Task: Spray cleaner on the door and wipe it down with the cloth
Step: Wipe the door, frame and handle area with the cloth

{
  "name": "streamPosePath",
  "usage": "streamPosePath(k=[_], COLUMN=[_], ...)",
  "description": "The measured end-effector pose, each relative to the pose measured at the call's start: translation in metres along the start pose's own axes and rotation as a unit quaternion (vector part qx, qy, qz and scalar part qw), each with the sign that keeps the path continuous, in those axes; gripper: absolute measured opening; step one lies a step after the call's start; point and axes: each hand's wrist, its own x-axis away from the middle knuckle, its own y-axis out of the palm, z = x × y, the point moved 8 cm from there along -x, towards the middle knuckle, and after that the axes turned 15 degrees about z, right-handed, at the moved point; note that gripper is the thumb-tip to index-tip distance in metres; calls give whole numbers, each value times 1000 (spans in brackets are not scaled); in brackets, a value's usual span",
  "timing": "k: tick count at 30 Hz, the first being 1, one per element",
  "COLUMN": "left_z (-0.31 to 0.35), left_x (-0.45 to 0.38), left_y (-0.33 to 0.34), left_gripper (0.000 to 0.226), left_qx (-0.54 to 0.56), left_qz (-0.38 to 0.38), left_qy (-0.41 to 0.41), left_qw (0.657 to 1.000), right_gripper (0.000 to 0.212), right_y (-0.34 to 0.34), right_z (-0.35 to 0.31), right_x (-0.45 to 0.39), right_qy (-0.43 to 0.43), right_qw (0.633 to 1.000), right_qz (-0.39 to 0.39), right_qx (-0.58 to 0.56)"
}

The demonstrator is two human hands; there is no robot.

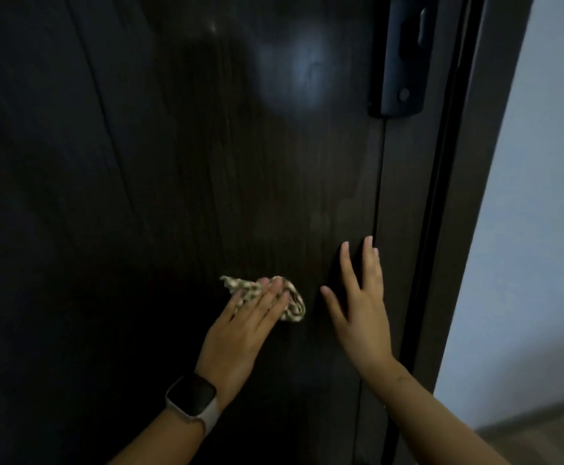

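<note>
A dark brown wood-grain door fills most of the view. My left hand, with a smartwatch on its wrist, presses a small patterned cloth flat against the door with straight fingers. My right hand lies flat on the door just right of the cloth, fingers spread and pointing up, close to the door's right edge. No spray bottle is in view.
A black lock plate is mounted on the door's upper right. The dark door frame runs down the right side. Beyond it are a pale wall and a strip of floor.
</note>
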Motion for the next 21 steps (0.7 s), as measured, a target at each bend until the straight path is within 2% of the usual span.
streamPosePath(k=[2,5,8,11,13,18,21], left_z=[3,-7,-28,-33,-20,21,20], left_x=[8,-24,-69,-85,-71,-9,-25], left_y=[9,-3,-25,-32,-20,15,8], left_gripper=[67,72,64,56,62,71,68], left_qx=[6,-6,-18,20,14,-18,-31], left_qz=[4,56,130,177,163,25,30], left_qy=[-47,-86,-134,-188,-175,-108,-95], left_qw=[999,995,982,966,971,994,995], right_gripper=[73,70,69,67,64,66,70], right_y=[9,6,9,10,9,4,9], right_z=[3,2,4,8,13,45,61], right_x=[9,7,8,8,9,37,51], right_qy=[17,40,37,16,13,73,106], right_qw=[1000,997,997,999,999,997,994], right_qz=[2,21,21,23,20,18,-10], right_qx=[-19,-58,-59,-35,-29,-16,-8])
